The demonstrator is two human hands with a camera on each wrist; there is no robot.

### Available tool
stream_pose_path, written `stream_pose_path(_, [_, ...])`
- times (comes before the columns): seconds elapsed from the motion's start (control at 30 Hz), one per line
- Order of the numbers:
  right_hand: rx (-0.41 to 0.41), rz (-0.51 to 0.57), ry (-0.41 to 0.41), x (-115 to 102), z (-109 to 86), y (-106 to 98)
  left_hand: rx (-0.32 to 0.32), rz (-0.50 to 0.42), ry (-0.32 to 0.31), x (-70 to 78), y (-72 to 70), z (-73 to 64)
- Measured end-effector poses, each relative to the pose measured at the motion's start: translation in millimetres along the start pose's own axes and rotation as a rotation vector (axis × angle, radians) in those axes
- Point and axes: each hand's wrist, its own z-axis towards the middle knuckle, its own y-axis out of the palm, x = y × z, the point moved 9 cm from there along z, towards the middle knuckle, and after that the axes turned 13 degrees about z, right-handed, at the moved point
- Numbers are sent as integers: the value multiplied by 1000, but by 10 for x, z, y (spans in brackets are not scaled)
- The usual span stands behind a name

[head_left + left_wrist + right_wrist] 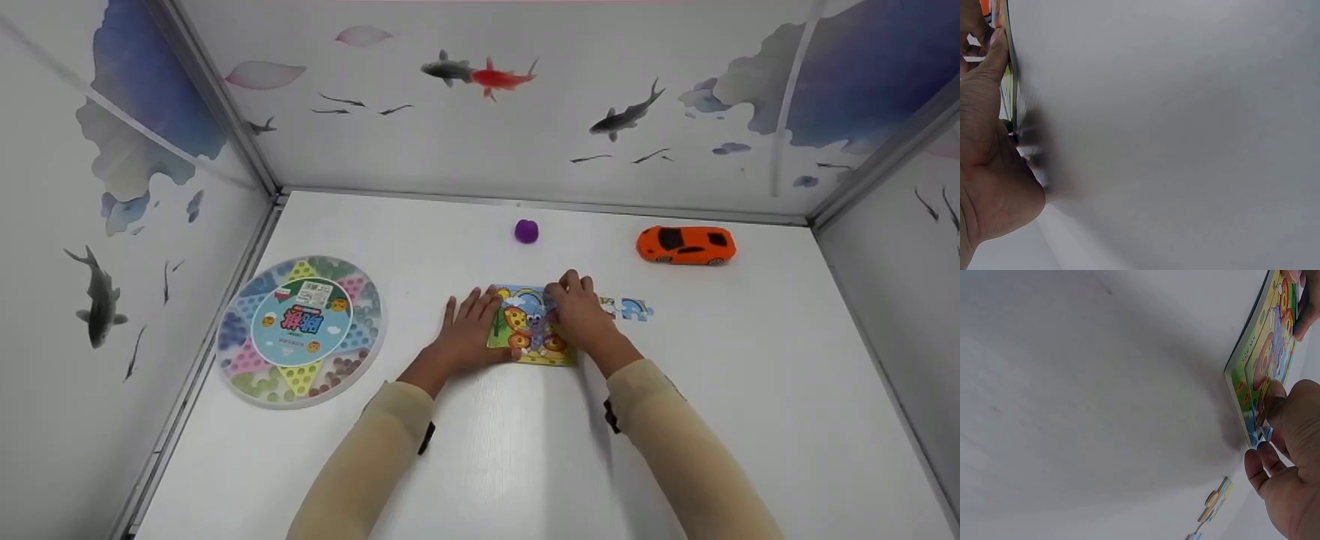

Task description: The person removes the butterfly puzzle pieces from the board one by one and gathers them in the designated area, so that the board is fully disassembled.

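Observation:
A small picture puzzle [535, 330] with a cartoon butterfly lies on the white table in front of me. My left hand [471, 328] rests on its left side, the fingers extended along that edge and the thumb on the lower border. At the upper right corner my right hand [586, 315] pinches a puzzle piece [1264, 402] between thumb and fingers, against the board; the hand covers much of the piece in the head view. Just right of that hand lie loose puzzle pieces [634, 309], one of them partly hidden.
A round Chinese checkers box [301, 330] with coloured beads lies to the left. Behind the puzzle sits a small purple object [526, 231]. An orange toy car [686, 246] stands at the back right. Printed panels [555, 150] wall in the table's back and sides.

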Motion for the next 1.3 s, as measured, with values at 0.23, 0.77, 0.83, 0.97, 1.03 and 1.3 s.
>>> stream_pose_path(0.23, [9, 24, -60, -13, -49, -21, 2, -12, 4, 7, -3, -5])
stream_pose_path(0.77, [-45, 11, -118, 26, -102, -18, 11, -5, 15, 6, -24, -16])
stream_pose_path(0.83, [-44, 11, -132, 36, -110, -23, 8, -5, 17, 8, -26, -20])
stream_pose_path(0.97, [-33, 20, -156, 40, -131, -47, 7, -13, 17, 1, -9, -2])
stream_pose_path(1.03, [-29, 20, -171, 32, -139, -59, 7, -29, 15, -12, 12, 13])
stream_pose_path(1.3, [-10, -11, -196, 25, -168, -82, 8, -80, 11, -98, 202, 121])
